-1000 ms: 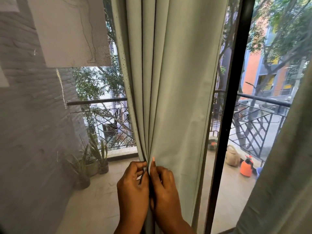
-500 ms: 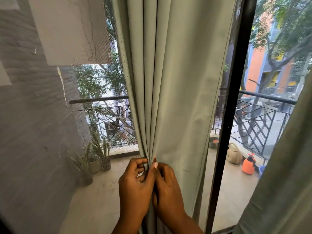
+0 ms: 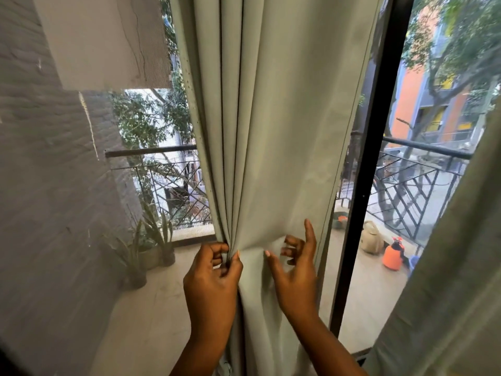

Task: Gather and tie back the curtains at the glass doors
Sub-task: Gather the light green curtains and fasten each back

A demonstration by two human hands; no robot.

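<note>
At the glass door, left hand (image 3: 212, 278) pinches the pale green curtain's (image 3: 282, 126) gathered pleats; right hand (image 3: 294, 270) hovers beside, fingers spread, holding nothing. No writing is readable.

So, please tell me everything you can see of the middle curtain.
The curtain is pale grey-green, matte cloth, hanging in front of the glass by the black door frame. Its left part is gathered into narrow pleats. The left hand pinches these pleats; the right hand is spread at the flatter right part. No tie shows.
</note>
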